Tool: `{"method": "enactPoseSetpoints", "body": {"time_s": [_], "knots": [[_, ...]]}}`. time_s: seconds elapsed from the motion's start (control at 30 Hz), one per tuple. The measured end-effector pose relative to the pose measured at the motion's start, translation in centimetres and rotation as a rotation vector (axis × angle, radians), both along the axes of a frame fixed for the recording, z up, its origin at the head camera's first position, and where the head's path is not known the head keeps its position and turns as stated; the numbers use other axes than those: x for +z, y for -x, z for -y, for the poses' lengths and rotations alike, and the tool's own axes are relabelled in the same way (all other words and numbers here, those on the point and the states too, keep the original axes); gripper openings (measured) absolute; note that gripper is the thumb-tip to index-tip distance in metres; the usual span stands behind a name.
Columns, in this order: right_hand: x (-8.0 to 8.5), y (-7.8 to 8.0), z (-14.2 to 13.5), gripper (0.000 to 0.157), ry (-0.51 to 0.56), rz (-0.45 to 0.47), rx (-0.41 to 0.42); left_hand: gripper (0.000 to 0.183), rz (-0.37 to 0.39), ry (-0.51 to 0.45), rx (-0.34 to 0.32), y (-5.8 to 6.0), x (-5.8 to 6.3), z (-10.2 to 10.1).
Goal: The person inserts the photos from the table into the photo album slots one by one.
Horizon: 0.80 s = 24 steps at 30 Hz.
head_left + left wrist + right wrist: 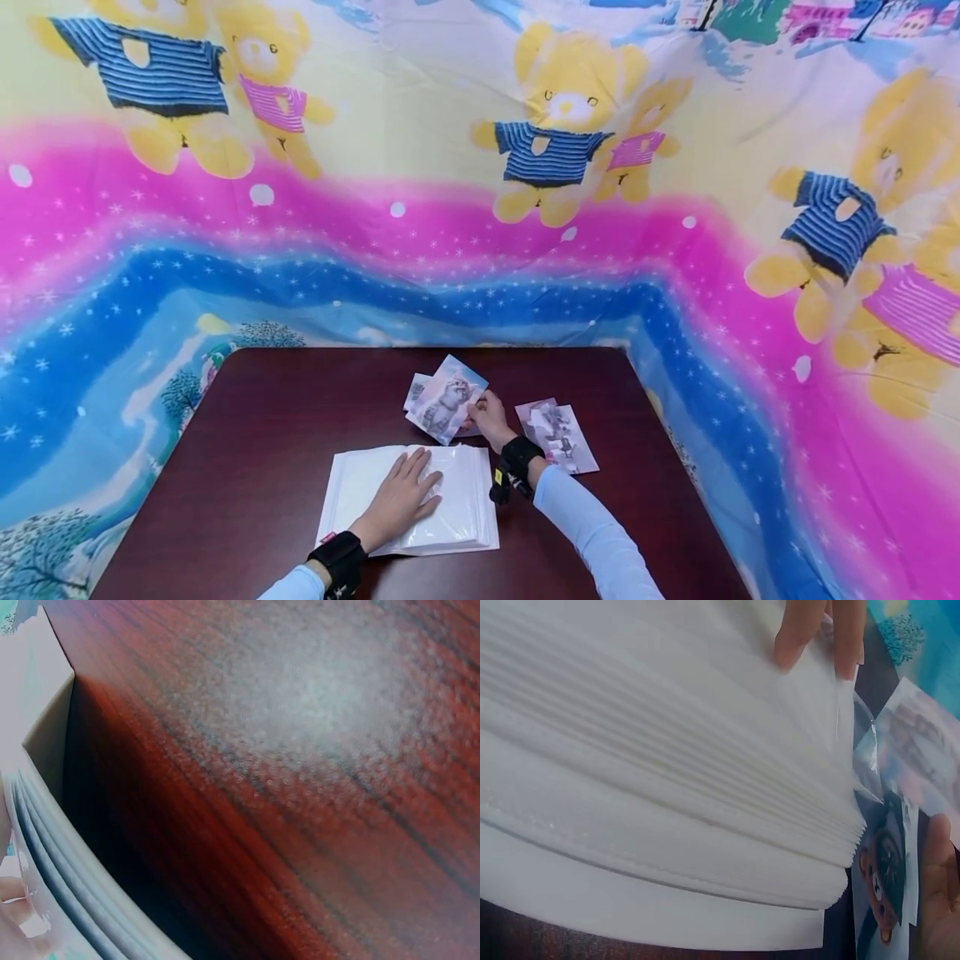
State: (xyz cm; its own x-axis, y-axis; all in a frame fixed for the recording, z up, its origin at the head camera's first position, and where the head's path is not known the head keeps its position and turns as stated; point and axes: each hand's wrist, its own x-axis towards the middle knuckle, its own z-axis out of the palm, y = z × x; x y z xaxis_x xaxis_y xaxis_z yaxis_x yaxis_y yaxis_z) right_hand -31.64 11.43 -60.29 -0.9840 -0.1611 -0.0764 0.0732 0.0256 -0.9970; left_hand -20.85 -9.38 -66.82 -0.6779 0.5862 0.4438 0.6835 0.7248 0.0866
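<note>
A photo album (465,521) with white pages and clear plastic sleeves lies open near the front of the table. My left hand (401,496) rests on its page with the fingers spread. Beyond the album, my right hand (491,419) pinches the lower right edge of a picture card (446,402) showing a grey kitten, tilted over other cards. In the right wrist view, a bear picture (876,896) lies beside the album's page edges, under the held card. The left wrist view shows mostly the album's edge (82,874), with a bit of my hand at the lower left.
A second small pile of picture cards (573,446) lies to the right of my right hand. The dark red-brown table (247,450) extends around the album. A curtain printed with teddy bears (420,275) hangs along the table's back and sides.
</note>
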Motion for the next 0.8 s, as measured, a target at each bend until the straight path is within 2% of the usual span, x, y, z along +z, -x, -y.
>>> {"method": "enactPoseSetpoints", "body": {"time_s": [0.13,0.23,0.37,0.6,0.8], "knots": [[-1.7,1.0,-0.6,0.013,0.03,0.007,-0.014,0.036,0.013,0.006,0.01,0.1,0.0,0.1],[-1.6,0.8,-1.0,0.013,0.001,-0.003,0.035,0.036,0.024,-0.003,0.011,0.1,0.1,0.1],[-0.5,-0.1,-1.5,0.015,-0.044,-0.011,0.108,0.038,0.04,-0.041,-0.007,0.0,0.0,0.1],[-2.5,1.2,-2.1,0.011,-0.101,-0.011,0.075,0.048,0.123,-0.089,-0.023,-0.1,-0.3,0.4],[-3.1,1.5,-2.0,0.01,-0.181,-0.054,0.123,0.051,0.125,-0.091,-0.025,-0.1,-0.2,0.4]]}}
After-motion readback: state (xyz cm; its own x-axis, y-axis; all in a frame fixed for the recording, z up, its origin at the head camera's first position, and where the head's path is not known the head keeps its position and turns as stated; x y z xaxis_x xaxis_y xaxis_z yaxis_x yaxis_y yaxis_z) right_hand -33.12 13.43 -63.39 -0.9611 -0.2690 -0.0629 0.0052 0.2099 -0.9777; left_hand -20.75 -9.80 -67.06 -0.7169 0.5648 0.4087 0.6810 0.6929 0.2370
